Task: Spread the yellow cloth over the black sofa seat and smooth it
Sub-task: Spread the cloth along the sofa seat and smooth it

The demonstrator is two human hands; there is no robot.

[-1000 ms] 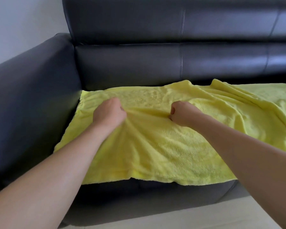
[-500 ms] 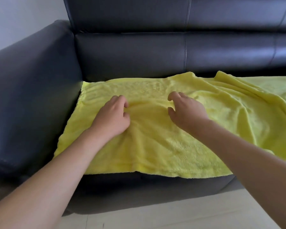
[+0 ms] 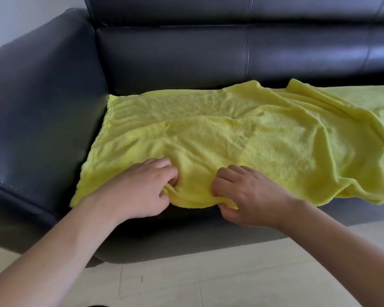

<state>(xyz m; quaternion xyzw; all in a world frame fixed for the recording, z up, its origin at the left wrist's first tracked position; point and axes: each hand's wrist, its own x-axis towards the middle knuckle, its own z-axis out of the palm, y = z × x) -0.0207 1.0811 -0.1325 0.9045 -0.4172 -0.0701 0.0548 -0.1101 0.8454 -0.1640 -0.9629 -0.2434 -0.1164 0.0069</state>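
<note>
The yellow cloth [image 3: 242,138] lies across the seat of the black sofa [image 3: 175,58], from the left armrest off past the right edge of the view. Its left part is fairly flat with fine ripples; the right part has long raised folds. My left hand [image 3: 140,189] grips the cloth's front hem with curled fingers, bunching the fabric. My right hand [image 3: 251,196] pinches the same hem just to the right, thumb under the edge. A short stretch of hem sags between the two hands over the seat's front.
The sofa's left armrest [image 3: 38,107] rises beside the cloth's left edge, and the backrest stands behind it. Pale floor tiles [image 3: 186,280] run along the sofa's front. A light wall [image 3: 20,16] shows at the top left.
Both hands have pulled back from the middle of the cloth to its front hem and closed on it. The cloth's middle now lies flatter.
</note>
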